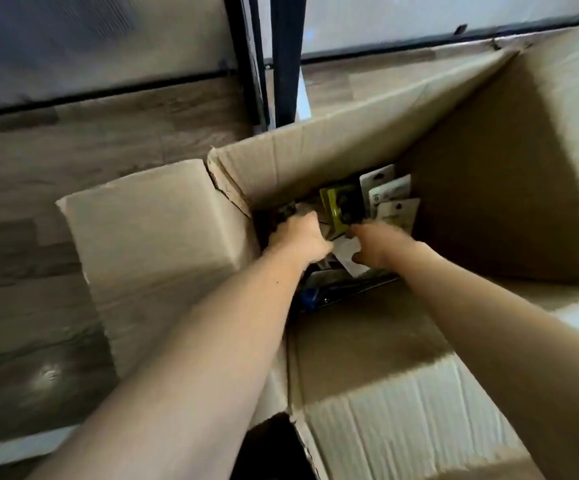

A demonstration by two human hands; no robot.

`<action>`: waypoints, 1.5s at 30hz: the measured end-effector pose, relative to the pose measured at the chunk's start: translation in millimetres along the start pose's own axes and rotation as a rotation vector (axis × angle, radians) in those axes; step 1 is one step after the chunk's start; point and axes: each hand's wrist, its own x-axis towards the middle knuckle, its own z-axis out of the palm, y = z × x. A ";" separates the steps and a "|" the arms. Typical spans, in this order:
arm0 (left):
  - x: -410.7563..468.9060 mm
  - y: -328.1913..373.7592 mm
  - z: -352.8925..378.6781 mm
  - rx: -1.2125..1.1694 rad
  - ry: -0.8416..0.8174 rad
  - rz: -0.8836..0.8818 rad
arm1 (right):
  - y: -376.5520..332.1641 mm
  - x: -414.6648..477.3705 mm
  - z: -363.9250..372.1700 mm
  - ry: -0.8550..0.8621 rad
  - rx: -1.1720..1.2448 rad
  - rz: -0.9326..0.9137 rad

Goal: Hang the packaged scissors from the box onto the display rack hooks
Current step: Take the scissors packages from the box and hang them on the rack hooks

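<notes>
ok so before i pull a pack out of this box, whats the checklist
1. Flaps of the cardboard box open, clear of the arms: ok.
2. Both the left hand and the right hand down among the packs: ok.
3. Firm hold on one pack: cannot tell, the grip is hidden and blurred.
4. Chosen pack is scissors: cannot tell; the yellow-green pack and the white packs show no readable detail.
5. Rack hooks in sight: not ok, only dark uprights show beyond the box.
</notes>
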 end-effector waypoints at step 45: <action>-315.5 57.8 -232.8 -0.138 0.550 0.530 | -58.9 -343.4 -171.4 0.913 0.693 -0.282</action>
